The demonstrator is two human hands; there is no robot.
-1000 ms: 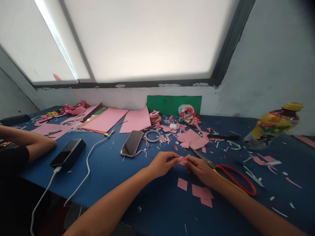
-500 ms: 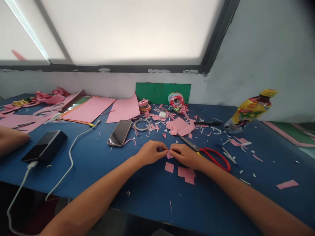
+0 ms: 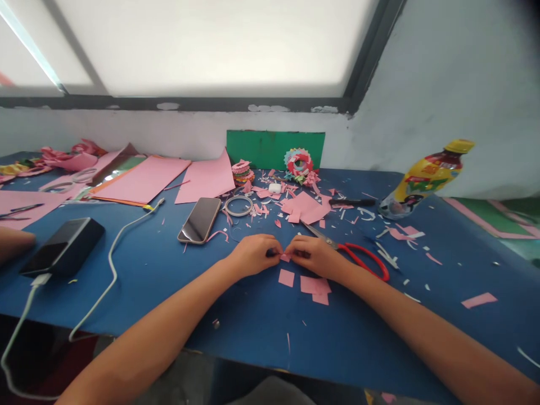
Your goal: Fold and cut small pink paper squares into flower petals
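Note:
My left hand and my right hand meet over the blue table, both pinched on one small pink paper piece between the fingertips. Just in front of them lie a few cut pink squares. Red-handled scissors rest right beside my right hand, blades pointing away to the far left. A heap of pink paper offcuts lies beyond the hands.
A phone and a tape ring lie left of the offcuts. A black power bank with a white cable sits at left, beside another person's arm. Pink sheets, a green card, a yellow bottle.
The view has swung right and down a little. Both hands stay together on the small pink piece, pinching it more tightly than before.

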